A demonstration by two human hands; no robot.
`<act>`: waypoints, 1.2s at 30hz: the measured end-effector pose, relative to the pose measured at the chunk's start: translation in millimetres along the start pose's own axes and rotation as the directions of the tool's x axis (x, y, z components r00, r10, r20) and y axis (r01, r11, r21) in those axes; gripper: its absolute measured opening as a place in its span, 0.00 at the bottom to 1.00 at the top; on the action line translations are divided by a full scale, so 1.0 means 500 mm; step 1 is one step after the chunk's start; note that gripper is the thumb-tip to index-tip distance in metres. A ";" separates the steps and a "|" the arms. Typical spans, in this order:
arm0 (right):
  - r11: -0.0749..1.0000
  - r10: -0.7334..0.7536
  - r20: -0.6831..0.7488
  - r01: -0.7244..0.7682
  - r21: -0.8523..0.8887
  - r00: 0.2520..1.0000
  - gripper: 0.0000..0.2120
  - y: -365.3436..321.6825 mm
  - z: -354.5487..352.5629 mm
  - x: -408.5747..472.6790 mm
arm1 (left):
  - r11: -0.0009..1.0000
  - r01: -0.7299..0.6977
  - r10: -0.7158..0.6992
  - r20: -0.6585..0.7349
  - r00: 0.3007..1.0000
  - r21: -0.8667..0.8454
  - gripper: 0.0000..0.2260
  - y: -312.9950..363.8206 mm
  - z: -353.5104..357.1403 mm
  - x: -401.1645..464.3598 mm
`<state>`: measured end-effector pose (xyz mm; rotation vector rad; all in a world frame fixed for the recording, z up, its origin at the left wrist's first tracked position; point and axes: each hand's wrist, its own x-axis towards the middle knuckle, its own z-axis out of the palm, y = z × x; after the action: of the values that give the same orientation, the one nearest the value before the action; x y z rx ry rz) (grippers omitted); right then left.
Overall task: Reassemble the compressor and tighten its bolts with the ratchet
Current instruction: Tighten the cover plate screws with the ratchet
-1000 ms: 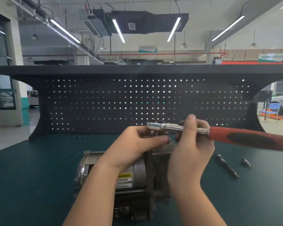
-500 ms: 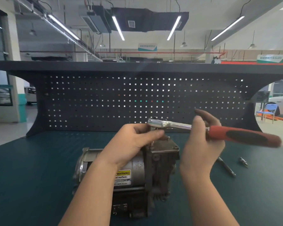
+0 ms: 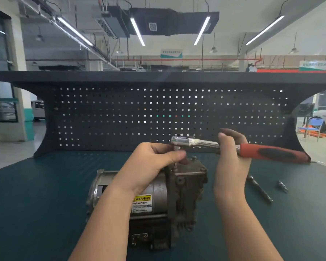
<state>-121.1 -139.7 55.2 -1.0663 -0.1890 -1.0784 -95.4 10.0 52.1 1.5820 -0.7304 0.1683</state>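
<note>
1. The compressor point(image 3: 158, 202) lies on its side in the middle of the green surface point(image 3: 36, 204), with a yellow warning label facing up.
2. The left hand point(image 3: 151, 166) is above the compressor; its thumb and fingers pinch the socket part under the head of the ratchet point(image 3: 233, 147).
3. The right hand point(image 3: 231, 162) holds the metal shaft of the ratchet, just beside the red and black handle, with the fingers curled around it.
4. The ratchet is almost level, and its handle points to the right.
5. A long dark extension bar point(image 3: 260, 189) and a small metal bit point(image 3: 282, 186) lie on the surface to the right of the compressor, apart from each other.
6. A black pegboard point(image 3: 120, 113) stands behind the surface.
</note>
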 end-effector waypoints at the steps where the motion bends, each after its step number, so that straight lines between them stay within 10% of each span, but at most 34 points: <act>1: 0.999 -0.046 0.009 0.046 -0.015 0.999 0.07 -0.003 0.004 -0.004 | 1.000 -0.001 0.001 0.004 1.000 0.002 0.09 0.003 0.002 -0.001; 8: 0.529 -0.681 0.373 0.776 -0.345 0.630 0.12 -0.011 0.039 -0.060 | 0.999 -0.031 0.031 0.005 1.000 -0.028 0.04 0.005 0.002 -0.009; 10: 0.668 -0.601 0.250 0.648 -0.364 0.759 0.12 -0.004 0.022 -0.041 | 0.999 -0.039 0.039 0.005 0.999 -0.021 0.06 0.002 0.000 -0.006; 13: 0.984 -0.107 0.028 0.109 -0.139 0.994 0.05 -0.001 0.000 -0.008 | 0.998 -0.054 0.054 -0.030 0.998 0.015 0.11 0.000 -0.001 -0.001; 16: 0.994 0.108 -0.041 -0.109 -0.029 0.993 0.05 0.003 0.002 -0.001 | 0.998 -0.048 0.049 -0.036 0.998 0.044 0.07 -0.002 0.002 0.002; 20: 0.775 -0.548 0.128 0.559 -0.296 0.827 0.03 -0.017 0.047 -0.055 | 0.998 -0.054 0.054 -0.019 0.998 -0.020 0.06 0.011 0.013 -0.007; 23: 0.535 -0.719 0.284 0.766 -0.356 0.634 0.07 -0.006 0.050 -0.073 | 0.996 -0.086 0.087 -0.039 0.995 0.014 0.07 0.011 0.010 -0.012; 26: 0.711 -0.587 0.121 0.581 -0.397 0.800 0.09 0.003 0.023 -0.042 | 0.997 -0.054 0.052 -0.045 0.998 -0.048 0.04 0.007 0.005 -0.006; 28: 0.945 -0.250 -0.060 0.230 -0.233 0.966 0.05 -0.001 0.010 -0.016 | 0.998 -0.059 0.057 -0.041 0.998 -0.036 0.07 0.006 0.006 -0.003; 31: 0.989 0.145 -0.121 -0.146 0.007 0.982 0.06 0.005 0.006 -0.004 | 0.997 -0.063 0.060 -0.050 0.997 -0.045 0.11 0.003 0.009 0.002; 34: 0.940 -0.319 -0.032 0.312 -0.139 0.947 0.07 -0.023 0.032 -0.039 | 0.996 -0.080 0.078 -0.049 0.996 -0.041 0.12 0.002 0.016 0.000; 36: 0.688 -0.637 0.188 0.661 -0.298 0.748 0.08 -0.026 0.042 -0.058 | 0.996 -0.089 0.089 -0.035 0.995 -0.018 0.05 0.012 0.018 -0.006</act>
<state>-138.9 -105.9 56.5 -1.4067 -0.4759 -1.7735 -103.7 2.8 54.2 1.5252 -0.7745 0.2517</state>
